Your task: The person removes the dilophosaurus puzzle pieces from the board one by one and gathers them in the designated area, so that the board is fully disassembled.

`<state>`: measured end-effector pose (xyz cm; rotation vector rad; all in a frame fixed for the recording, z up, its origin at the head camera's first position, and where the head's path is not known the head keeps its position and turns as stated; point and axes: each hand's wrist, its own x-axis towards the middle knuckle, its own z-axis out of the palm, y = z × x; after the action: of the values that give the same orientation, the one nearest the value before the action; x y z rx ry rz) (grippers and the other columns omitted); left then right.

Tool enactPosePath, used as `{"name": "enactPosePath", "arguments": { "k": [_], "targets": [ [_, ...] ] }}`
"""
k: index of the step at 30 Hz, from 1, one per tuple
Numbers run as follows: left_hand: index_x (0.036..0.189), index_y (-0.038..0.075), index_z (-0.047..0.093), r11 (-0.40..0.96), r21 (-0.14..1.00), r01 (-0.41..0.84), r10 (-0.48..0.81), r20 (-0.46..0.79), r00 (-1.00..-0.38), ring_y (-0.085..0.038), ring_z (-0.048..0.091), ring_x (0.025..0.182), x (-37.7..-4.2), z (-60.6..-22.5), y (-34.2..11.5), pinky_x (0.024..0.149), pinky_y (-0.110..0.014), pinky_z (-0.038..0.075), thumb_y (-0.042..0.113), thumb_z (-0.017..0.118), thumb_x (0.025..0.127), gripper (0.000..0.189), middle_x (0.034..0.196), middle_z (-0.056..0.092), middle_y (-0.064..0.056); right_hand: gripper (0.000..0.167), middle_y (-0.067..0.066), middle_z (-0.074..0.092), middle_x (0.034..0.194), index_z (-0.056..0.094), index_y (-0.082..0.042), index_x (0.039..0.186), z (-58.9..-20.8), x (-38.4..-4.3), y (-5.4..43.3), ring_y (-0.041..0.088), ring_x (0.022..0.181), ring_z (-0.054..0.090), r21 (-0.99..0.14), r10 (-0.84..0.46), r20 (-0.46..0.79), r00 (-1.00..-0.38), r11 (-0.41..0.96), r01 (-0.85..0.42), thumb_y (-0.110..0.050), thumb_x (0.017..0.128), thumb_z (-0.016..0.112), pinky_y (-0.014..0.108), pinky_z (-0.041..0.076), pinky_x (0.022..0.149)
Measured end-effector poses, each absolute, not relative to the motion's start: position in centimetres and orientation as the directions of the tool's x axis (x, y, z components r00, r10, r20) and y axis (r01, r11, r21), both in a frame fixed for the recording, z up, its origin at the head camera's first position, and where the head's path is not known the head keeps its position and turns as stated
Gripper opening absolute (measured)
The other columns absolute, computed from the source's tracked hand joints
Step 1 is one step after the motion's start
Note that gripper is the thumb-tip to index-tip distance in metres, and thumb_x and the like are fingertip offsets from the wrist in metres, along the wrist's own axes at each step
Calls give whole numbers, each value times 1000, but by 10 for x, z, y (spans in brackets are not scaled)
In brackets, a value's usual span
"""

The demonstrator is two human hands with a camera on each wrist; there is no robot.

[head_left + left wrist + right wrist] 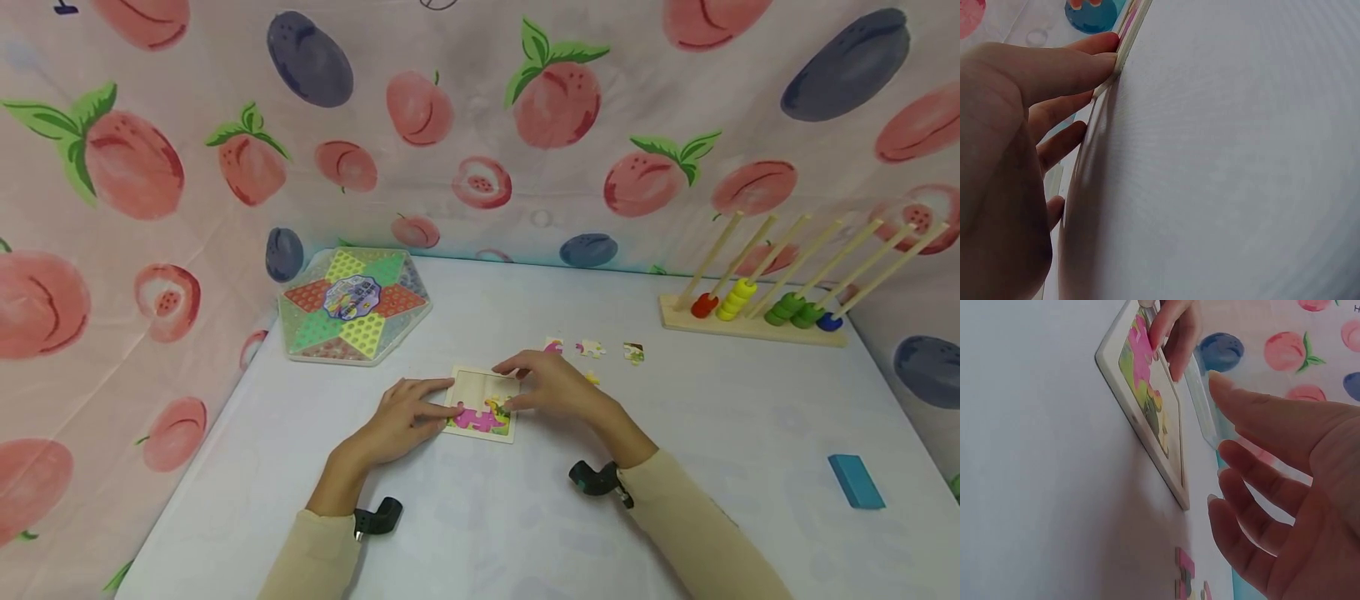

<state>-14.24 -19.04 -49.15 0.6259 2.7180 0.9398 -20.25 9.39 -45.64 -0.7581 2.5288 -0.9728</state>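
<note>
A small wooden puzzle board (pixel 480 437) lies on the table with pink dinosaur pieces (pixel 476 419) fitted along its near side; bare wood shows in its far part. My left hand (pixel 401 425) rests at its left side, fingers stretched, thumb and another fingertip touching the board in the left wrist view. Over the board's right edge hovers my right hand (pixel 558 387). Its fingers are loosely bent and hold nothing in the right wrist view, apart from the board. Just beyond that hand lie loose puzzle pieces (pixel 590 348), one yellow piece (pixel 592 377) partly covered by it.
A hexagonal Chinese checkers board (pixel 355 305) lies at the back left. At the back right stands a wooden peg rack (pixel 752 327) with coloured beads on its rods. A blue block (pixel 857 482) is at the right. Behind the table hangs a fruit-print cloth (pixel 480 108).
</note>
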Motion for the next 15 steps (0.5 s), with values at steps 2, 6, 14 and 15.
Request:
{"name": "enactPosePath", "arguments": {
  "k": [2, 6, 14, 15],
  "targets": [
    [127, 29, 73, 708, 627, 327, 453, -47, -890, -30, 37, 145, -143, -492, -190, 121, -64, 14, 19, 69, 96, 32, 159, 48, -1, 51, 3, 72, 127, 70, -13, 131, -458, -202, 91, 22, 114, 64, -680, -586, -113, -803, 635, -368, -22, 83, 86, 40, 54, 100],
    [127, 28, 73, 706, 628, 328, 454, -45, -890, -30, 37, 145, -143, -492, -190, 121, -64, 15, 19, 69, 96, 32, 159, 48, -1, 50, 1, 72, 123, 72, -15, 128, -463, -201, 84, 17, 105, 62, -649, -589, -130, -798, 658, -381, -23, 82, 87, 33, 53, 93],
    [127, 28, 73, 706, 627, 328, 455, -47, -889, -29, 37, 144, -142, -491, -190, 122, -64, 14, 19, 68, 97, 31, 159, 48, -1, 46, -1, 71, 120, 74, -17, 125, -473, -199, 78, 13, 107, 61, -621, -586, -163, -794, 686, -378, -25, 81, 87, 32, 53, 96],
    [127, 27, 73, 707, 627, 328, 455, -47, -889, -30, 37, 145, -142, -491, -191, 122, -64, 14, 19, 68, 97, 31, 159, 48, -1, 45, -1, 71, 119, 75, -17, 124, -474, -199, 78, 14, 108, 62, -620, -584, -160, -796, 687, -379, -24, 81, 87, 33, 54, 97]
  ]
}}
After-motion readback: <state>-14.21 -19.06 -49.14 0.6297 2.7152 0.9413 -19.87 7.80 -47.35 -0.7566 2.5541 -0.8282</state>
